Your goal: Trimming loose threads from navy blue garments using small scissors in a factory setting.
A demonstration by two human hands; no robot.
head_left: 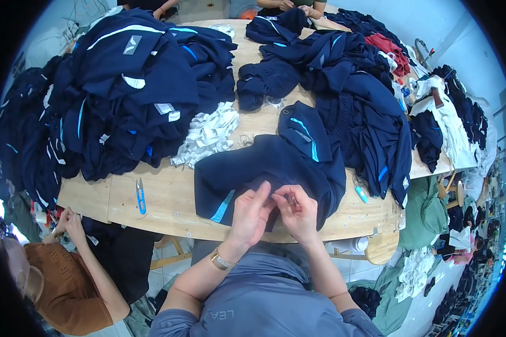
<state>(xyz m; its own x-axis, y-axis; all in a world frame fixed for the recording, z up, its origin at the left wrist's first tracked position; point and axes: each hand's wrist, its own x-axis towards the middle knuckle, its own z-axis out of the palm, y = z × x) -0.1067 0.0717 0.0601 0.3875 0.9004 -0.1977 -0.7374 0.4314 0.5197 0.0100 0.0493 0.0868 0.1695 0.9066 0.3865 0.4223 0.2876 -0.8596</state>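
Observation:
A navy garment (247,160) with light-blue stripes lies spread on the table in front of me. Over its near part, my left hand (251,216) and my right hand (299,213) meet with their fingertips close together. The left fingers are curled in a pinch with the thumb raised; what they pinch is too small to make out. Also closed, the right hand has a small, thin, reddish and shiny thing (294,199) among its fingers, its kind unclear. Blue-handled thread snips (141,197) lie on the wood to the left.
A big heap of navy garments (146,95) covers the table's left side, and more navy clothes (365,118) lie right. White fabric scraps (211,132) sit between. A turquoise small tool (361,194) rests near the right edge. A person in brown (67,286) sits at left.

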